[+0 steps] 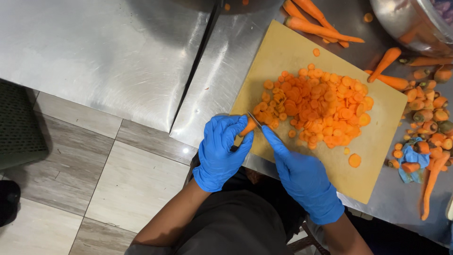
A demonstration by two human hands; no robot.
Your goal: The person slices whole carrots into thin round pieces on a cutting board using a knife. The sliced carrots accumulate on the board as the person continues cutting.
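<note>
1. Fingers of the left hand (219, 153), in a blue glove, are curling closed around a carrot stub (248, 126) at the lower left corner of the cutting board (377, 141).
2. Beside it, the right hand (304, 177), also gloved, is gripping a knife (255, 119), forefinger stretched along its blade.
3. Orange carrot slices (321, 106) are lying heaped mid-board.
4. Whole carrots (321, 26) are sitting at the upper edge and carrot trimmings (427, 118) at right on the steel table (104, 52); grey floor tiles (118, 189) are showing lower left.

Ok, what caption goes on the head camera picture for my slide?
Blue-gloved left hand holds a carrot piece while the right hand slices with a knife beside carrot slices.
</note>
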